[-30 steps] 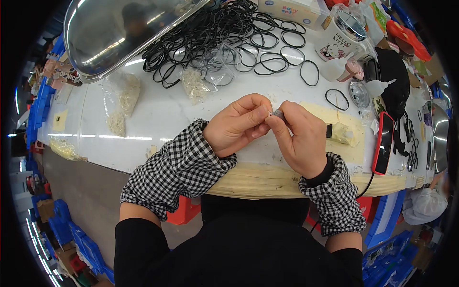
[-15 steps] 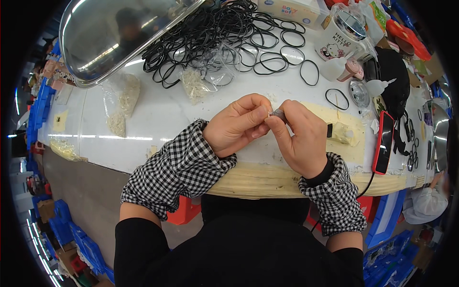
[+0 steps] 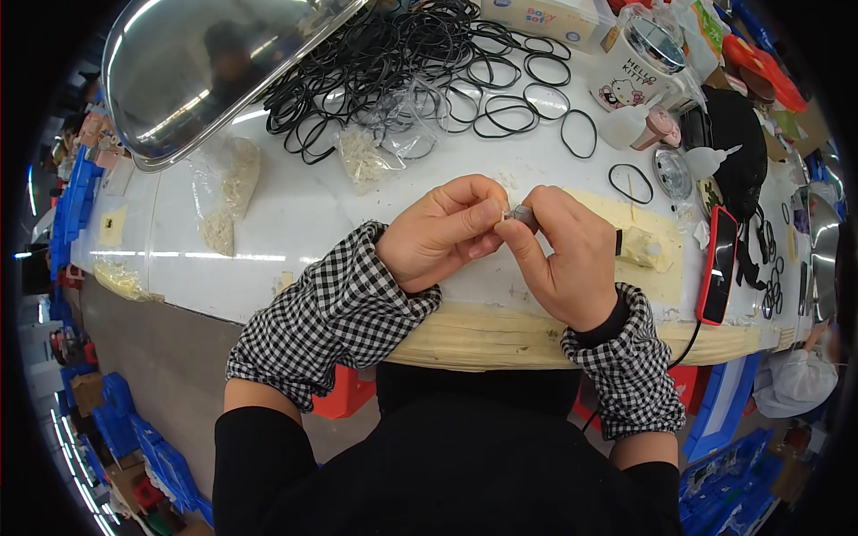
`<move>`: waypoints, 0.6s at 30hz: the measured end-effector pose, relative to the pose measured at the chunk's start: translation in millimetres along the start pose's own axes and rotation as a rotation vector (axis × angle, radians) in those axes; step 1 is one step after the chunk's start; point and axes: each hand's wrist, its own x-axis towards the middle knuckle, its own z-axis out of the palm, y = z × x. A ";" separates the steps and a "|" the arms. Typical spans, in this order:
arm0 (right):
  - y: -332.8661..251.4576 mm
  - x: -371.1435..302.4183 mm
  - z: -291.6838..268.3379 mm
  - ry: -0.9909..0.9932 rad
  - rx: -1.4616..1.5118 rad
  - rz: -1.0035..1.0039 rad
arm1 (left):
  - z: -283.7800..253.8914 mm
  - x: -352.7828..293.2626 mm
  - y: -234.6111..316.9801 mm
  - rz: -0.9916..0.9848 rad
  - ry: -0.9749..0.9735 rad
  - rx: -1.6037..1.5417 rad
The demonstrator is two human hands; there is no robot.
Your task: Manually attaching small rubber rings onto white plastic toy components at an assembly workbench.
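Note:
My left hand [image 3: 447, 234] and my right hand [image 3: 569, 259] meet fingertip to fingertip above the near edge of the table. Between thumb and fingers, the right one pinches a small grey piece [image 3: 523, 216] whose kind I cannot make out. Thumb and forefinger of the left are pressed together at a tiny whitish bit [image 3: 506, 215] beside it, too small to name. Beyond the hands lies a large heap of thin black rubber rings [image 3: 402, 54], some spread singly. Two clear bags of small off-white pieces, one nearer [image 3: 362, 159] and one farther left [image 3: 234, 192], rest on the table.
A shiny metal tray [image 3: 214, 71] leans in at the far left. To the right are a red-edged phone [image 3: 719, 266] with a cable, a decorated white cup [image 3: 630, 80], white squeeze bottles [image 3: 706, 161] and a yellow-taped block [image 3: 645, 249]. Yellowish tape covers the table's front edge [image 3: 483, 339].
Both hands stay almost in place. The right one has tilted slightly, and more of the grey piece's side shows. The metal tray appears shifted a little to the left.

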 end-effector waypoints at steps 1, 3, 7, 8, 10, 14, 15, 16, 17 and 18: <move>0.2 -0.1 0.0 0.003 -0.010 -0.003 | 0.5 0.2 0.1 0.000 0.003 0.002; 0.3 -0.2 0.0 0.010 -0.028 -0.010 | 0.9 0.2 0.3 0.002 0.001 0.006; -1.8 0.0 -2.1 -0.022 -0.016 0.004 | -0.9 -0.4 0.8 0.006 -0.017 0.012; -1.4 -0.2 -2.6 -0.029 -0.010 0.003 | -1.4 -0.9 0.9 0.006 -0.020 0.013; -1.1 -0.3 -4.0 -0.022 -0.009 0.004 | 1.2 0.0 2.1 -0.004 -0.015 0.012; -1.0 1.0 -3.8 0.005 -0.011 0.001 | 0.9 0.7 1.2 0.007 -0.014 0.029; -0.9 1.1 -3.1 0.005 -0.010 -0.001 | 0.8 0.0 1.4 0.004 -0.004 0.033; -0.8 0.9 -3.0 -0.008 -0.012 -0.003 | 0.8 -0.6 1.9 0.001 0.005 0.038; -0.7 0.4 -3.3 -0.022 -0.014 -0.004 | 0.9 -1.3 2.5 -0.002 0.015 0.043; -1.1 0.2 -4.5 -0.035 -0.021 -0.005 | 1.0 -1.6 3.4 -0.004 0.013 0.049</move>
